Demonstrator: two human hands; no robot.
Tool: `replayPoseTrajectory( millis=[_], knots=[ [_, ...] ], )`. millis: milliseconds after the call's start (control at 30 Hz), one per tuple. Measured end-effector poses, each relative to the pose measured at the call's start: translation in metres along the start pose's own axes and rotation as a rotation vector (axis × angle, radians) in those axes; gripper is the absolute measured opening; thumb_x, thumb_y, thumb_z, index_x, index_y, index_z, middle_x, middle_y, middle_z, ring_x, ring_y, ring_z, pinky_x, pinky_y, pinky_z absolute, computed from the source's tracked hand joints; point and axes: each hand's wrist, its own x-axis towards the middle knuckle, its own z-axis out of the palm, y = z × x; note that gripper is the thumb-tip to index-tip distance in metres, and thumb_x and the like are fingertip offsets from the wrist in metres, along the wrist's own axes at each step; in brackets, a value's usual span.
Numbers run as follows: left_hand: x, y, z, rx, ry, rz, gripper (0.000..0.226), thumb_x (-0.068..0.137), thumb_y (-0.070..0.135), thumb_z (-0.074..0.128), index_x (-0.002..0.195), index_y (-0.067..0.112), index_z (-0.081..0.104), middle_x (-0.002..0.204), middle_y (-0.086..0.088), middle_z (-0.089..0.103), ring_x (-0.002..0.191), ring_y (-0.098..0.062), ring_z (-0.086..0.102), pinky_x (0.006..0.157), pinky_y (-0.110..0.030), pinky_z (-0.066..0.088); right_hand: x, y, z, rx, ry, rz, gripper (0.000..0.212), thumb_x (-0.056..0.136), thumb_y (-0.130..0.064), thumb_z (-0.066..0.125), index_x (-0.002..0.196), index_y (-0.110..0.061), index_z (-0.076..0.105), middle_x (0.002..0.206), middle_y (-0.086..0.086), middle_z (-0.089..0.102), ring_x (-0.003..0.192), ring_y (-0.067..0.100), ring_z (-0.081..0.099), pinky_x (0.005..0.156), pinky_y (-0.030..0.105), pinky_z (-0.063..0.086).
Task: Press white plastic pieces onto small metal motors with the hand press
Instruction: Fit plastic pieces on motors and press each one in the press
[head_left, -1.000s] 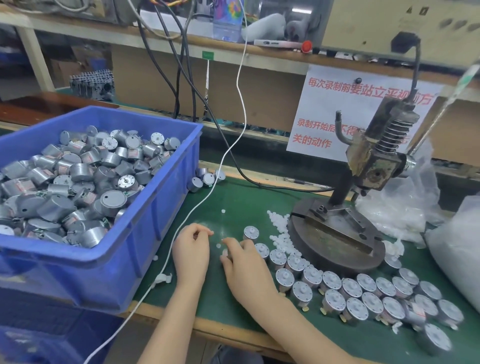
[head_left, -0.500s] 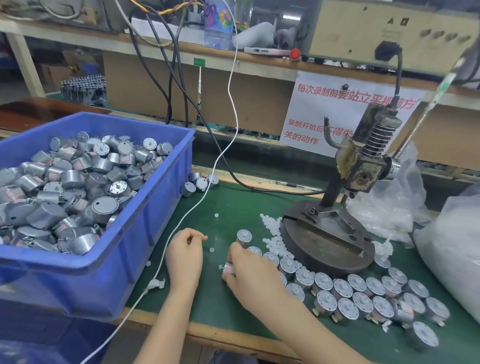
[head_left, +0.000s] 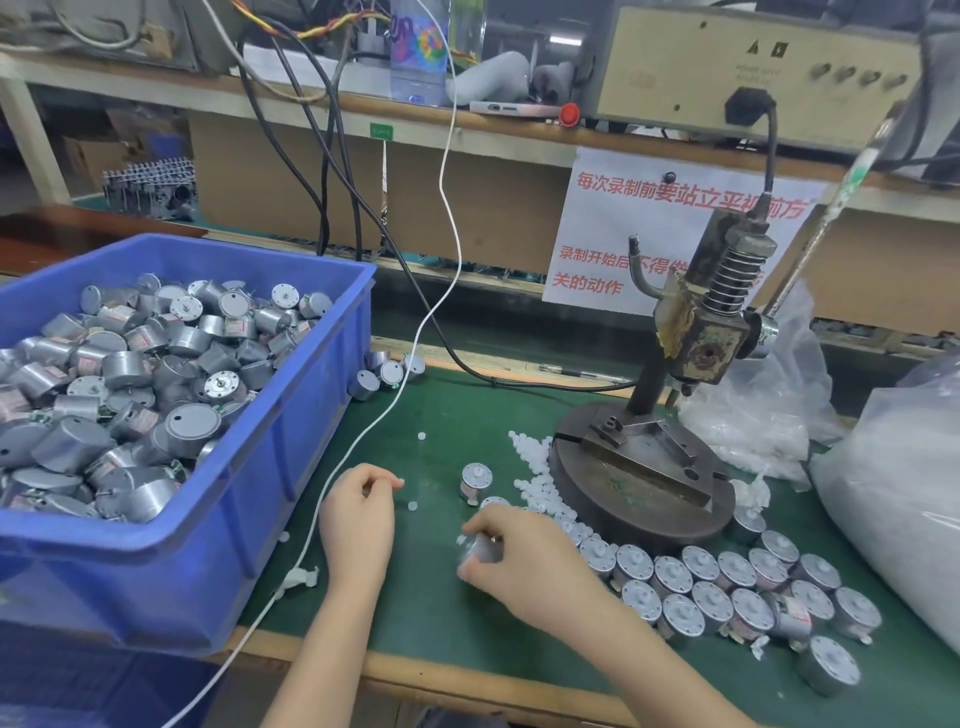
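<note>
At lower centre, the right hand (head_left: 524, 558) gripped 1 motor (head_left: 480, 550); the left hand (head_left: 358, 514) lay curled nearby, its hold impossible to tell.

Right hand (head_left: 524, 564) no longer flat on the mat (head_left: 457, 410), now around one small motor (head_left: 480, 552).

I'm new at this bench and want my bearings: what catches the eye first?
A blue bin heaped with metal motors fills the left. The rusty hand press stands right, rows of motors before its base. Between them, the right hand grips a motor; the left hand seems to pinch a white piece.
</note>
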Motion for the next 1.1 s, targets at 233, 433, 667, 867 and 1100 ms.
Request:
replayPoseTrajectory(
  millis=[233, 433, 667, 867, 1100],
  knots=[
    [0.001, -0.002, 0.001, 0.024, 0.005, 0.014, 0.03, 0.079, -0.002, 0.049, 0.062, 0.019, 0.061, 0.069, 0.005, 0.06, 0.061, -0.015, 0.05, 0.054, -0.025, 0.033, 0.012, 0.049, -0.059, 0.348, 0.417, 0.081, 0.02, 0.079, -0.023, 0.071, 0.095, -0.031, 0.063, 0.088, -0.011, 0.064, 0.103, 0.015, 0.053, 0.078, 0.025, 0.039],
    [0.0, -0.002, 0.002, 0.031, 0.004, 0.01, 0.029, 0.08, -0.001, 0.048, 0.062, 0.018, 0.061, 0.068, 0.005, 0.059, 0.058, -0.018, 0.048, 0.052, -0.029, 0.031, 0.029, 0.09, -0.074, 0.261, 0.703, 0.184, 0.023, 0.083, -0.022, 0.069, 0.105, -0.02, 0.065, 0.094, 0.0, 0.063, 0.101, 0.019, 0.055, 0.08, 0.032, 0.042],
    [0.0, -0.003, 0.002, 0.042, 0.001, 0.012, 0.029, 0.08, -0.001, 0.048, 0.063, 0.018, 0.061, 0.069, 0.007, 0.06, 0.06, -0.015, 0.049, 0.052, -0.028, 0.031, 0.045, 0.114, -0.083, -0.062, 0.79, 0.258, 0.028, 0.085, -0.028, 0.067, 0.109, -0.015, 0.064, 0.097, 0.005, 0.065, 0.109, 0.031, 0.047, 0.088, 0.04, 0.032],
    [0.002, -0.003, 0.003, 0.05, -0.002, 0.02, 0.03, 0.08, -0.001, 0.048, 0.061, 0.019, 0.06, 0.072, 0.011, 0.063, 0.067, -0.013, 0.056, 0.056, -0.026, 0.035, 0.048, 0.125, -0.084, -0.046, 0.762, 0.284, 0.04, 0.079, -0.038, 0.071, 0.108, -0.012, 0.06, 0.114, 0.013, 0.059, 0.109, 0.033, 0.045, 0.09, 0.042, 0.036],
    [0.0, -0.003, 0.002, 0.051, 0.002, 0.011, 0.031, 0.08, -0.001, 0.049, 0.06, 0.019, 0.06, 0.073, 0.009, 0.064, 0.069, -0.014, 0.056, 0.056, -0.027, 0.035, 0.042, 0.127, -0.089, 0.243, 0.734, 0.239, 0.072, 0.081, -0.041, 0.069, 0.14, -0.016, 0.036, 0.127, 0.008, 0.05, 0.121, 0.026, 0.043, 0.101, 0.045, 0.037]
  ],
)
